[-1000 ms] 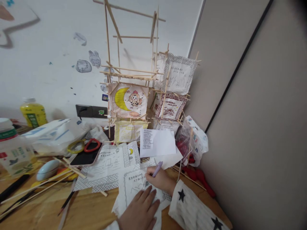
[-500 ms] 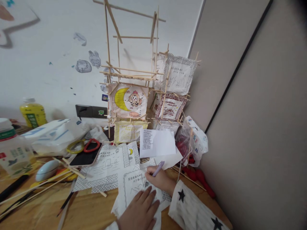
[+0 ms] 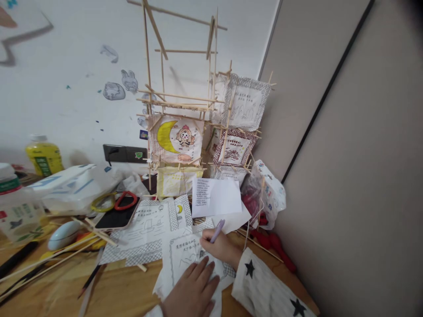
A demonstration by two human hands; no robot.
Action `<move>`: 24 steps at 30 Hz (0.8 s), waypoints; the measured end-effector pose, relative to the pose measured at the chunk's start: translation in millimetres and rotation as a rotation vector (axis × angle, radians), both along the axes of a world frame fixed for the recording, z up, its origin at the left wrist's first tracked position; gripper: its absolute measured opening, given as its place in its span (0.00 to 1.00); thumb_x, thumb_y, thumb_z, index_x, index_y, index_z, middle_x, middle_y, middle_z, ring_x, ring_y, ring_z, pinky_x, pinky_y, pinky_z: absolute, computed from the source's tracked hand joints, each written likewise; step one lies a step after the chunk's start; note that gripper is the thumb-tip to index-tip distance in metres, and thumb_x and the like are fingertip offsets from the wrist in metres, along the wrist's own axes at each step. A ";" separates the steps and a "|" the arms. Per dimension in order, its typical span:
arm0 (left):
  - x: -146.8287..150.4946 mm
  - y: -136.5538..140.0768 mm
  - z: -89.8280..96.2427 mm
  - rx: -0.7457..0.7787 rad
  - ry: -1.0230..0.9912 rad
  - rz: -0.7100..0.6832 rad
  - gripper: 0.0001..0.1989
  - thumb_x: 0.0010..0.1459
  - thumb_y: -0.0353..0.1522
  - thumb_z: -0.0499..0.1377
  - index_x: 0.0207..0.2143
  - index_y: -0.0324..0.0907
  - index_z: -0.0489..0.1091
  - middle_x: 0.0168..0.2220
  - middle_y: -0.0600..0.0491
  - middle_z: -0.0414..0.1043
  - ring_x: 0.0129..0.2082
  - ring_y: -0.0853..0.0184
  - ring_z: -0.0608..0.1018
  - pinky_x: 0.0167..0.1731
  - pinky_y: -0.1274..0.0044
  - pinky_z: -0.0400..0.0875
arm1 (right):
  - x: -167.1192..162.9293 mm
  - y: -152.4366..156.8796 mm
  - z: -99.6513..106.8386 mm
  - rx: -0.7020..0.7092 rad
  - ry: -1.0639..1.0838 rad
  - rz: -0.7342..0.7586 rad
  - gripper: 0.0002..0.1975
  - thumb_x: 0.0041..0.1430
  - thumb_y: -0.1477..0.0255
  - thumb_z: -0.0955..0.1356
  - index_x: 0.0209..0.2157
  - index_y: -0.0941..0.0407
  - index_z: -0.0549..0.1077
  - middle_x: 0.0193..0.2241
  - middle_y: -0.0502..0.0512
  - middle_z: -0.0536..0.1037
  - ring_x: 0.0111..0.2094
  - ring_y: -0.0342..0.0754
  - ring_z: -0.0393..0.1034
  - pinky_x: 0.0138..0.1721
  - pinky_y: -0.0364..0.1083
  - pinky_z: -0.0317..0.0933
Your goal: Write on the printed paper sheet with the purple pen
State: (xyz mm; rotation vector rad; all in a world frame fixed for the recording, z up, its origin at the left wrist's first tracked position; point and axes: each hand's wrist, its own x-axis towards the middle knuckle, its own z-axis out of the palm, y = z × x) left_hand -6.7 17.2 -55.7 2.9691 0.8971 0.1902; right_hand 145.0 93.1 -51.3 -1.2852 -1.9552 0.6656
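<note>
My right hand is closed around a purple pen, its lower end hidden behind my fingers. It rests on a white sheet with handwritten characters, a wavy drawn border and small line drawings. On the lower part of that same sheet, my left hand lies flat with fingers stretched out. Just left are more drawn sheets, showing a boat and a criss-cross border. Beyond my right hand, a white page of written lines leans against the stick frame.
A wooden stick frame with decorated paper panels stands at the back. Left are scissors on a phone, a computer mouse, loose sticks, a pencil and bottles. A plastic bag sits right, beside the grey panel.
The view has shifted very slightly. My right hand and the pen have barely moved; my left hand stays flat on the sheet.
</note>
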 end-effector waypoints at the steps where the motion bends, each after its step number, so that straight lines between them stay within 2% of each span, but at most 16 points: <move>1: 0.3 0.5 -2.5 0.003 0.001 -0.003 0.28 0.50 0.27 0.56 0.55 0.44 0.60 0.59 0.44 0.55 0.58 0.49 0.57 0.52 0.57 0.57 | 0.4 0.3 -0.8 -0.003 -0.005 -0.009 0.14 0.51 0.73 0.64 0.16 0.56 0.56 0.15 0.44 0.55 0.21 0.40 0.51 0.23 0.39 0.47; 6: 1.9 2.8 -12.4 0.014 -0.016 0.003 0.28 0.49 0.26 0.58 0.54 0.43 0.61 0.59 0.44 0.56 0.58 0.47 0.58 0.51 0.56 0.57 | 1.9 1.1 -2.6 -0.009 -0.038 -0.022 0.14 0.50 0.72 0.65 0.16 0.56 0.57 0.15 0.44 0.56 0.22 0.41 0.53 0.23 0.40 0.47; 9: 1.9 2.7 -10.4 0.015 -0.032 -0.009 0.27 0.49 0.26 0.58 0.54 0.43 0.61 0.58 0.43 0.57 0.58 0.47 0.58 0.52 0.57 0.57 | 2.3 1.2 -2.9 0.010 -0.030 -0.020 0.13 0.51 0.73 0.64 0.16 0.56 0.57 0.16 0.44 0.57 0.22 0.41 0.53 0.24 0.40 0.48; 16: -2.3 -6.1 25.0 -0.047 -0.031 0.008 0.24 0.53 0.26 0.56 0.54 0.42 0.62 0.58 0.43 0.58 0.57 0.51 0.59 0.52 0.59 0.57 | 1.0 2.2 -3.3 0.014 -0.044 -0.004 0.14 0.50 0.74 0.64 0.16 0.56 0.56 0.16 0.44 0.57 0.22 0.41 0.53 0.24 0.40 0.48; 19: -2.3 -8.7 34.3 -0.079 0.020 0.020 0.24 0.53 0.26 0.55 0.54 0.42 0.62 0.58 0.43 0.57 0.57 0.50 0.59 0.52 0.58 0.58 | 0.7 2.3 -2.3 0.011 -0.044 -0.011 0.14 0.50 0.74 0.64 0.16 0.56 0.56 0.15 0.44 0.56 0.21 0.41 0.53 0.23 0.40 0.48; 21: -1.8 -8.8 32.3 -0.076 0.018 0.019 0.24 0.53 0.25 0.55 0.53 0.42 0.63 0.58 0.43 0.58 0.57 0.50 0.59 0.52 0.58 0.58 | 0.4 2.0 -0.9 0.019 -0.051 0.004 0.14 0.49 0.75 0.65 0.16 0.56 0.56 0.15 0.43 0.56 0.21 0.41 0.52 0.23 0.40 0.47; 24: -1.3 -5.9 17.2 -0.023 -0.040 0.008 0.24 0.52 0.25 0.55 0.53 0.42 0.62 0.58 0.43 0.58 0.57 0.50 0.59 0.52 0.58 0.58 | 0.0 1.0 2.2 0.022 -0.056 0.035 0.15 0.48 0.76 0.64 0.15 0.56 0.54 0.15 0.43 0.55 0.21 0.40 0.51 0.22 0.40 0.46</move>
